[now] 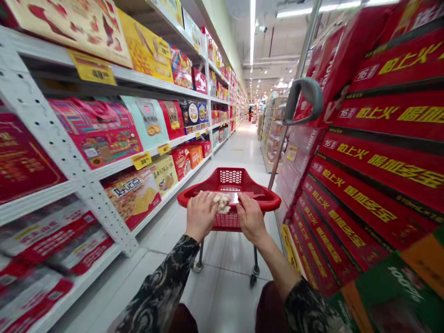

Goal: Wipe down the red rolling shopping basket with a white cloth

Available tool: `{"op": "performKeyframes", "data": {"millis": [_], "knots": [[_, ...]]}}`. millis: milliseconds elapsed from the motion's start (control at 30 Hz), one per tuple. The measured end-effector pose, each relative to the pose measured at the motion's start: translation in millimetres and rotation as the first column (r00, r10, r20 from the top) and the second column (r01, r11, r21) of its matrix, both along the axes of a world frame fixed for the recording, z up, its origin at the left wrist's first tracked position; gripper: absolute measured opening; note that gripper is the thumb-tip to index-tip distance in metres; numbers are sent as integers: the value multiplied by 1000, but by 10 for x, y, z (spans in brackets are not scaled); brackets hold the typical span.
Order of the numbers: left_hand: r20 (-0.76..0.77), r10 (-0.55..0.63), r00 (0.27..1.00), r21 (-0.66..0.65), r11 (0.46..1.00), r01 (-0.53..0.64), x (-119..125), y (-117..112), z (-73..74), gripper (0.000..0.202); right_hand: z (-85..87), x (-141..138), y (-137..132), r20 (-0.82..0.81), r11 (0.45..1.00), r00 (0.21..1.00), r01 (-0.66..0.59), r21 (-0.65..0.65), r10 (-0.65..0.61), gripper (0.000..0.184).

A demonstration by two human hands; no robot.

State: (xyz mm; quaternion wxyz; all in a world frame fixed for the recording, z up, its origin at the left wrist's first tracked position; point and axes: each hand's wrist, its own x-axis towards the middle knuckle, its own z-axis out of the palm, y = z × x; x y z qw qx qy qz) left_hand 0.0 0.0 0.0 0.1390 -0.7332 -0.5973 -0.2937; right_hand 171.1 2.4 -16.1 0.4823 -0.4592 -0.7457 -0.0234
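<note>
Ahead of me is a red plastic shopping cart (pixel 272 202) with a basket of open mesh. My left hand (pixel 200 215) is closed over its handle (pixel 234 198), left of the middle. Beside that thumb is a crumpled whitish thing (pixel 222 202), perhaps tissue or cloth; whether the hand grips it too, I cannot tell. Right of the middle, my right hand (pixel 251 219) has its fingers curled over the same handle, the thumb on the near side. Most of the basket's inside is hidden behind the rim and handle.
White shelves (pixel 79 185) of boxed foods line the left side. Stacked red drink cartons (pixel 374 157) rise close on the right, with a metal pole and grey loop (pixel 305 99) before them. Tiled floor (pixel 241 157) runs down the aisle; a distant person (pixel 250 114) stands there.
</note>
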Motion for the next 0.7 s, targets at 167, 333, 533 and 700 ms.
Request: {"op": "performKeyframes", "data": {"millis": [167,333,533,700], "knots": [[16,-5,1000,-6,1000,5,-48,13,14,33,-49,-63,-20,0,999,1000,9,41,-9,38],[-38,-133,990,35,990,134,167,-73,1,34,-45,-27,-14,-4,999,1000,13,44,-13,37],[-17,-113,993,38,993,113,54,-46,-17,34,-7,73,-30,-19,1000,1000,12,28,-11,37],[39,-34,999,54,998,32,-248,43,-38,31,-9,87,-73,-20,998,1000,14,55,-13,36]]}}
